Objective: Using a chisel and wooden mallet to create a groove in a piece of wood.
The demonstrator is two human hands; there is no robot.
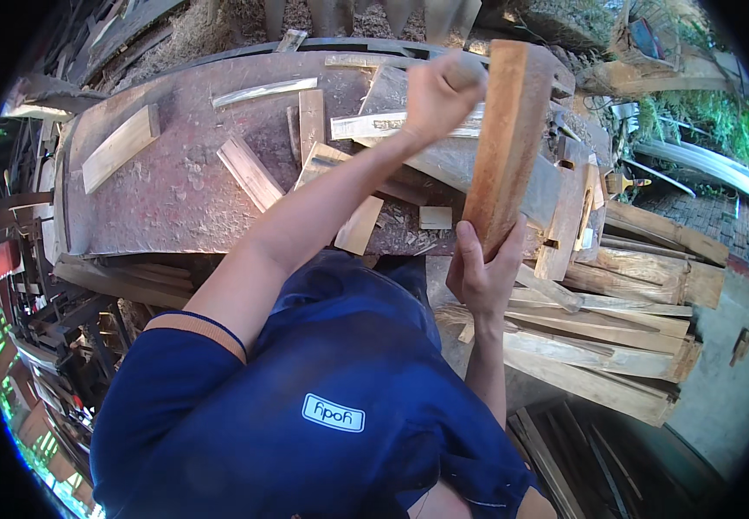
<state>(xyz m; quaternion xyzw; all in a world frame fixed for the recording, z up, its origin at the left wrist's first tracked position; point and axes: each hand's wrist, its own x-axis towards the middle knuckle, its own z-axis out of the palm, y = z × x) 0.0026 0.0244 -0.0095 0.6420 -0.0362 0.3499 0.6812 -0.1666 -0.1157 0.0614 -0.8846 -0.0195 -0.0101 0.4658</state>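
Observation:
My right hand (484, 268) grips the lower end of a long reddish-brown wooden beam (509, 130), which points away from me over the bench's right part. My left hand (439, 95) is curled closed just left of the beam's far end, around something too blurred to make out. Under my left hand and forearm lie pale offcuts, a light strip (361, 126) and a wide grey board (426, 160). Other cut pieces, including a short block (436, 217) and a slanted plank (249, 173), rest on the worn reddish workbench (158, 225).
Stacked long planks (608, 342) fill the lower right beside the bench, near a concrete floor (729, 346). A paintbrush (621, 183) sits at the bench's right edge. Cluttered timber and metal (41, 320) line the left side. Wood shavings (218, 26) lie beyond the bench.

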